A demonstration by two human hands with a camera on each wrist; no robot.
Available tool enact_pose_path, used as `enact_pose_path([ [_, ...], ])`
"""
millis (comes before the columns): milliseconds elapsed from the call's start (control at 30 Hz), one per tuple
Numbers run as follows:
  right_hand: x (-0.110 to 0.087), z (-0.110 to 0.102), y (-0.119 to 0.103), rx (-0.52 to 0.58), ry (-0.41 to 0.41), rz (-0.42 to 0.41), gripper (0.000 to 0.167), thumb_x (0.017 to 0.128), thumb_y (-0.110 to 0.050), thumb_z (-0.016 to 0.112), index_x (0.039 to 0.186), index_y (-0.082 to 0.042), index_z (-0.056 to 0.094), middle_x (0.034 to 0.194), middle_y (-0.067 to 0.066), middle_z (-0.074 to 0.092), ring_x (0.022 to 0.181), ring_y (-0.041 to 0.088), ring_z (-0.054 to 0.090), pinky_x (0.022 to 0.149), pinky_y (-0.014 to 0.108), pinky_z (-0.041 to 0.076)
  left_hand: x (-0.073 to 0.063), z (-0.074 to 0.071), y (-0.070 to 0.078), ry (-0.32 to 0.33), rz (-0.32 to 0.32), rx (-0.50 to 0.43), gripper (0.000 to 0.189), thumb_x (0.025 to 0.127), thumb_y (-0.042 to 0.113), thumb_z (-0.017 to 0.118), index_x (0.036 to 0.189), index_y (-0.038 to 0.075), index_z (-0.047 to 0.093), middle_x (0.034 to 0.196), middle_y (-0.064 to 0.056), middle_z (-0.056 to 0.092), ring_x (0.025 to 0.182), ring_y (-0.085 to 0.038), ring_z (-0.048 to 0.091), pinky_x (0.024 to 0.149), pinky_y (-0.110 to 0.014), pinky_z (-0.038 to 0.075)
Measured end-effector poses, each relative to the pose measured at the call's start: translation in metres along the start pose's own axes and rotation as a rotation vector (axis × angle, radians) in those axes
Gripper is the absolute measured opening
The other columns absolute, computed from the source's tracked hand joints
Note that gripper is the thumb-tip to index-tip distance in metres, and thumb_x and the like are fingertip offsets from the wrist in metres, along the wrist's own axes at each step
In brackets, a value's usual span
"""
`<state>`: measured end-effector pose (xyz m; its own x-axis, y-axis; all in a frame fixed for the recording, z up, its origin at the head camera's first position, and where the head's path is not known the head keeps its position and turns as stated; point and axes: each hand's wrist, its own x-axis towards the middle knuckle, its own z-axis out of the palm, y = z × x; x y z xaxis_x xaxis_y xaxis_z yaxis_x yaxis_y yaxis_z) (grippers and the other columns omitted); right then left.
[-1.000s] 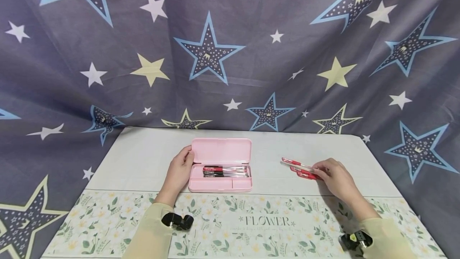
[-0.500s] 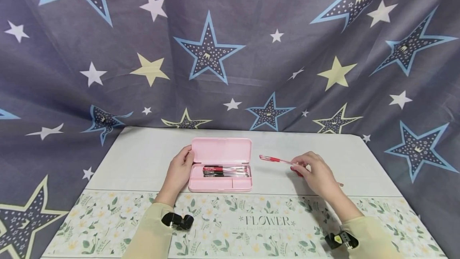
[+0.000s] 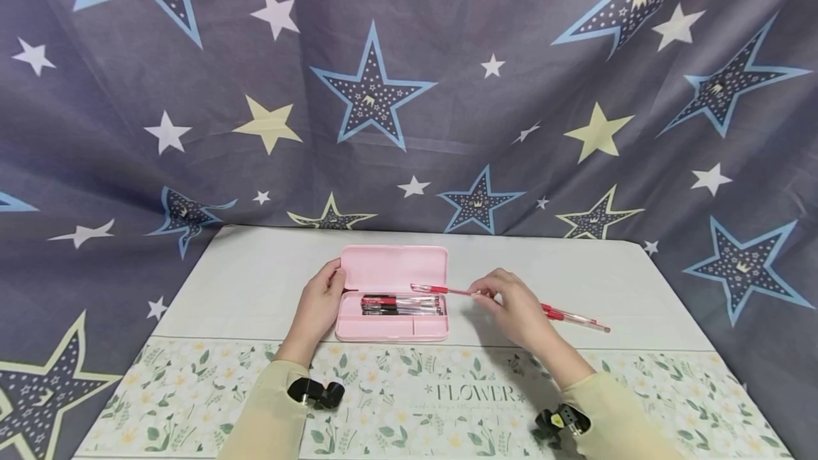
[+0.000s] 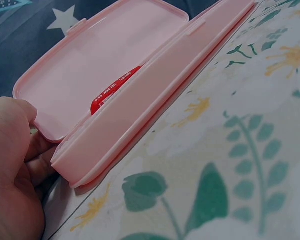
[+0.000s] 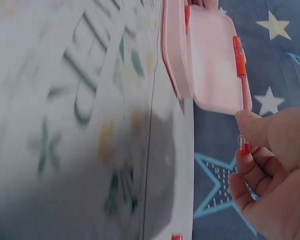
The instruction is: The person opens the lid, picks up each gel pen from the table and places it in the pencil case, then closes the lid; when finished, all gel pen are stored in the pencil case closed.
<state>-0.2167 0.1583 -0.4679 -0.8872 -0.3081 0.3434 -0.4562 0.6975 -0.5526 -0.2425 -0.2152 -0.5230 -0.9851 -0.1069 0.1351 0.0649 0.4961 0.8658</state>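
A pink pencil case [image 3: 371, 328] stands open on the table, its lid [image 3: 394, 267] tilted back. Several red and black gel pens [image 3: 400, 305] lie side by side in its long rear compartment; the front compartments hold nothing. My left hand [image 3: 317, 309] holds the lid's left edge, thumb on the rim, as the left wrist view shows. Between thumb and fingers my right hand [image 3: 514, 306] pinches a red gel pen [image 3: 441, 289] near one end. The pen's capped end reaches over the right side of the case, in front of the lid.
More red pens [image 3: 578, 319] lie on the white tabletop to the right, partly behind the right hand. A flower-print strip [image 3: 473, 410] runs along the front of the table. A star-patterned curtain [image 3: 409, 112] hangs behind it.
My right hand has lifted one red pen from those on the right and carried it left to the case. The left hand and the case have stayed put.
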Motion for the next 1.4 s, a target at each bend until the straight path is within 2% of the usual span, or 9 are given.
enact_pose_path([
  [367,0.015,0.039,-0.024,0.016,-0.087,-0.023,0.007,0.098,-0.013,0.085,0.104,-0.018,0.084,0.098,-0.009,0.067,0.094,0.017,0.063,0.085,0.043,0.055,-0.001,-0.001,0.001,0.009,0.01,-0.004,0.043,0.12,0.029,0.047,0.156,0.011,0.061,0.15,-0.017,0.067,0.147,-0.037,0.056,0.125,-0.057,0.04],
  [667,0.024,0.061,-0.039,-0.007,-0.125,-0.02,0.007,0.098,-0.014,0.085,0.103,-0.018,0.082,0.095,-0.007,0.064,0.092,0.016,0.059,0.087,0.043,0.053,-0.001,-0.001,-0.001,0.011,0.016,-0.006,0.043,0.12,0.028,0.046,0.157,0.01,0.06,0.151,-0.019,0.066,0.149,-0.038,0.055,0.126,-0.057,0.038],
  [967,0.027,0.072,-0.04,-0.045,-0.12,-0.042,0.006,0.098,-0.011,0.085,0.102,-0.014,0.082,0.092,-0.005,0.063,0.088,0.018,0.058,0.084,0.043,0.052,-0.002,-0.001,0.0,0.011,0.016,-0.001,0.043,0.12,0.028,0.046,0.157,0.01,0.06,0.153,-0.018,0.065,0.15,-0.037,0.053,0.126,-0.056,0.038],
  [1233,0.028,0.076,-0.04,-0.073,-0.136,-0.001,0.005,0.098,-0.014,0.086,0.101,-0.017,0.082,0.091,-0.006,0.063,0.088,0.018,0.058,0.09,0.047,0.05,-0.002,0.0,0.0,0.008,0.015,0.001,0.044,0.12,0.028,0.047,0.157,0.009,0.059,0.153,-0.018,0.064,0.15,-0.037,0.053,0.126,-0.056,0.038],
  [1400,0.028,0.074,-0.039,-0.072,-0.133,0.0,0.007,0.097,-0.012,0.086,0.1,-0.017,0.082,0.093,-0.004,0.065,0.088,0.018,0.058,0.089,0.046,0.05,-0.001,0.0,0.0,0.01,0.017,-0.005,0.045,0.12,0.028,0.046,0.158,0.008,0.058,0.155,-0.02,0.062,0.151,-0.038,0.052,0.127,-0.057,0.037],
])
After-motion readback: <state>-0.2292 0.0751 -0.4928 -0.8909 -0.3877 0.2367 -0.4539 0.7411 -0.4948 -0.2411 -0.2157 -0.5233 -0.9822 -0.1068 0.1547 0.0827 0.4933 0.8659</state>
